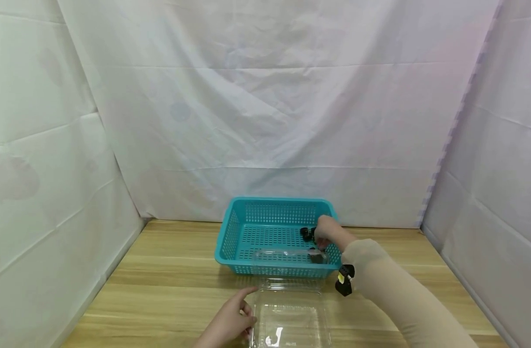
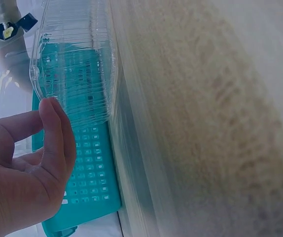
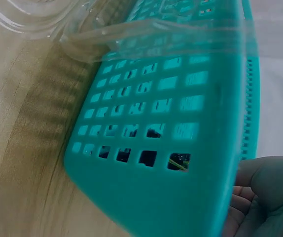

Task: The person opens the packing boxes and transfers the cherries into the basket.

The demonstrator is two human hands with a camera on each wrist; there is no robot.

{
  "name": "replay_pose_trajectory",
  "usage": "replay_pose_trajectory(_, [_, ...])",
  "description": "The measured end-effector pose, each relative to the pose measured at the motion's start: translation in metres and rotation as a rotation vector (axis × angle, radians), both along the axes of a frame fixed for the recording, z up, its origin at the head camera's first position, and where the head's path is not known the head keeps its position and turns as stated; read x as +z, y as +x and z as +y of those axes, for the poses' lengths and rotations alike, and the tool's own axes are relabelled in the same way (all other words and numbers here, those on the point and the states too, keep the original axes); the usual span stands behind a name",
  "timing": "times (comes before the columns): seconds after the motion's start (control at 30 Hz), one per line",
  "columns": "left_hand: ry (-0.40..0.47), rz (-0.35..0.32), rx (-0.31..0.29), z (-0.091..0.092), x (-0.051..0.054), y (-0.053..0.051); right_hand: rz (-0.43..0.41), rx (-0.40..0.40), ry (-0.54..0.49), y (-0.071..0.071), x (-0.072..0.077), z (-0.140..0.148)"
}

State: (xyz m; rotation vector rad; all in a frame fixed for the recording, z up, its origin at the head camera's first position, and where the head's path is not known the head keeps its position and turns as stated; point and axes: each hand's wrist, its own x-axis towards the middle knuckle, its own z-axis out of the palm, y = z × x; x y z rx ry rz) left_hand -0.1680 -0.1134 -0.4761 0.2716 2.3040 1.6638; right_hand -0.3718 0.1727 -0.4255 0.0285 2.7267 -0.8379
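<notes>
A clear plastic clamshell box [image 1: 291,319] lies opened on the table, its lid [image 1: 265,261] raised against the front of a turquoise basket [image 1: 236,208]. My left hand [image 1: 230,316] holds the box's left edge, with the thumb at the rim and the index finger stretched towards the hinge. Over in the basket's right end, my right hand [image 1: 328,231] reaches down with bent fingers. Small black items [image 1: 308,234] lie beside that hand, and another black piece [image 1: 317,256] shows nearer the basket's front. The basket wall hides the right fingertips in the right wrist view.
The wood-grain table [image 1: 169,270] extends to both sides of the basket. White cloth [image 1: 265,121] hangs behind it and along the left and right. A black device [image 1: 344,280] is strapped at the right sleeve. Through the basket's holes, dark items [image 3: 149,158] and a yellow strand show.
</notes>
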Motion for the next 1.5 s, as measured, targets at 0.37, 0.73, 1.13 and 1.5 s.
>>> replay_pose_trajectory(0.37, [0.018,-0.01,-0.006,0.001,0.0,0.001,-0.006,0.02,0.075,0.009,0.002,-0.002])
replay_pose_trajectory(0.73, [0.02,0.006,-0.002,0.002,0.002,0.001,-0.021,-0.001,0.094,0.003,-0.004,-0.004])
replay_pose_trajectory(1.13, [0.018,0.004,-0.001,0.001,0.001,0.0,-0.001,0.014,0.077,0.001,-0.008,-0.002])
replay_pose_trajectory(1.5, [0.019,0.022,-0.005,0.001,0.0,0.001,0.026,0.042,0.05,0.009,-0.002,-0.002])
